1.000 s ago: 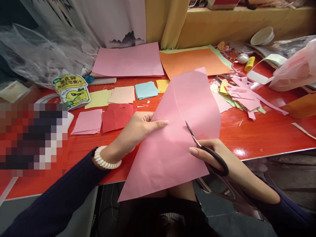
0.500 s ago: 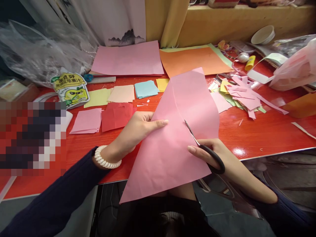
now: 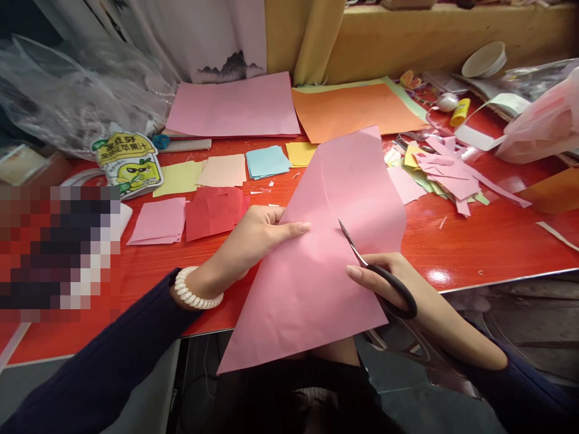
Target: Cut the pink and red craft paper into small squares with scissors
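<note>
A large pink sheet of paper (image 3: 303, 289) hangs over the table's front edge, a crease running down its upper part. My left hand (image 3: 266, 238) pinches its left side, thumb on top and fingers beneath. On the right, my right hand (image 3: 391, 280) is closed around black-handled scissors (image 3: 357, 250). One blade lies over the paper's face; the other is hidden behind the sheet, at the lower end of the crease line. Left of the sheet lie a stack of red squares (image 3: 215, 214) and a stack of pink squares (image 3: 158, 222).
On the red table (image 3: 452, 253) are blue squares (image 3: 268, 163), a heap of paper scraps (image 3: 452, 172) and a snack pouch (image 3: 129, 166). Behind are large pink sheets (image 3: 235, 105) and orange sheets (image 3: 353, 111). A pink plastic bag (image 3: 545, 123) stands at right.
The sheet's upper part has shifted slightly right and bulges a little more. My right hand and the scissors have moved very slightly right. Both hands keep their hold.
</note>
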A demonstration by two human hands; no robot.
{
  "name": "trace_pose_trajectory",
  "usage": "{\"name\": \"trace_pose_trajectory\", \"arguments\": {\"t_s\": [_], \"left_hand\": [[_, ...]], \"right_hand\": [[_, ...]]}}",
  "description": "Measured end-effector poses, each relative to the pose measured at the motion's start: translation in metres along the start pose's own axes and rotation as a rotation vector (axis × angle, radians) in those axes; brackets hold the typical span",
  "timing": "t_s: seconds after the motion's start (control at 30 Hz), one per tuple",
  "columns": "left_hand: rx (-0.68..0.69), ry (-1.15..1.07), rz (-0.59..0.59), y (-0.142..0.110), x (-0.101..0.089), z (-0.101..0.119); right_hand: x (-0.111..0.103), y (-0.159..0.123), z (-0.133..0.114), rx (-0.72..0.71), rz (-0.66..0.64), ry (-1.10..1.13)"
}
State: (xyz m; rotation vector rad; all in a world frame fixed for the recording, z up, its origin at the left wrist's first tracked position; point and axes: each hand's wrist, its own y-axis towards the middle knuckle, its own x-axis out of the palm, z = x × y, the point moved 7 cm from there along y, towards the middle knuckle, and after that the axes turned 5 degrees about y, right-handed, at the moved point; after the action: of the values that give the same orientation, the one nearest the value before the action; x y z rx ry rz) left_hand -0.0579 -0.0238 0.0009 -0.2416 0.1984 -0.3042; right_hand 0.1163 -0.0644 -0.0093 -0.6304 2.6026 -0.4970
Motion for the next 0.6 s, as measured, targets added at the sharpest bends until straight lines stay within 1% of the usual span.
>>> {"name": "trace_pose_trajectory", "arguments": {"t_s": [0.2, 0.4, 0.6], "left_hand": [[-0.006, -0.003, 0.005, 0.0003, 0.0008, -0.0010], [-0.020, -0.024, -0.008, 0.0003, 0.0037, -0.0019], [-0.032, -0.034, -0.019, -0.0002, 0.0043, -0.0036]], "right_hand": [[0.0008, 0.0002, 0.0014, 0.023, 0.005, -0.012], [-0.0008, 0.0010, 0.0018, 0.005, 0.035, -0.027], [-0.0005, 0.0012, 0.0015, 0.027, 0.015, 0.000]]}}
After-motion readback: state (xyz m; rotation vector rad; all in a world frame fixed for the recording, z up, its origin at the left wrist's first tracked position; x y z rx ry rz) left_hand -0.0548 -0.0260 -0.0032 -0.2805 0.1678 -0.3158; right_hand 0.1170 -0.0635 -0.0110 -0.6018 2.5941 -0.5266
